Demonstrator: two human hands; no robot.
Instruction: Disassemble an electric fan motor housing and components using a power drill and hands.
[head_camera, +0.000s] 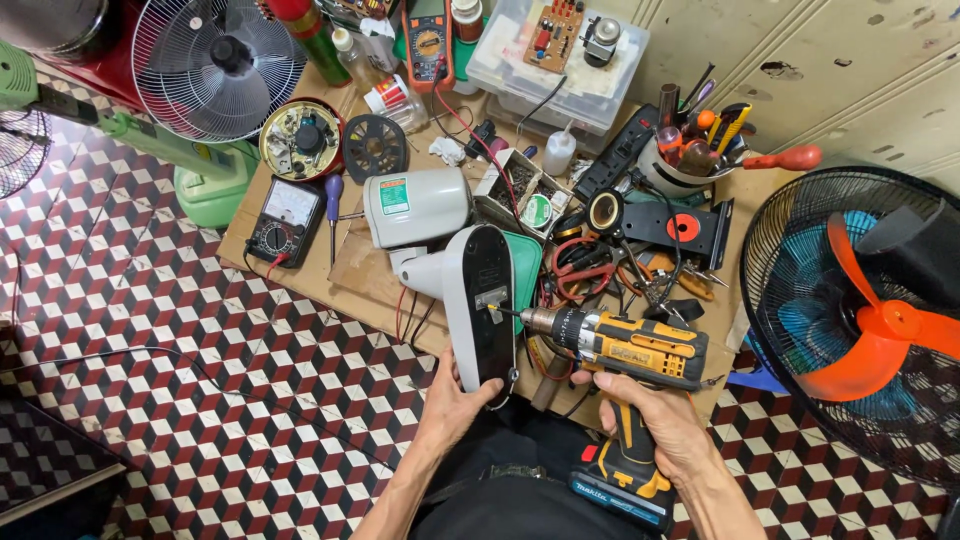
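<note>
The right hand grips a yellow cordless drill, its bit touching the black underside of a grey fan base. The left hand clasps that base's lower end, above the cluttered cardboard sheet on the floor.

Landmark: grey fan motor housing. On its left face, a small rectangular label, green and white with a red strip. Left of the housing, a black analog multimeter with a pale dial face. Above the housing, an orange-framed digital multimeter, grey screen. Right of it, a round green-white sticker in an open cardboard box.
</note>
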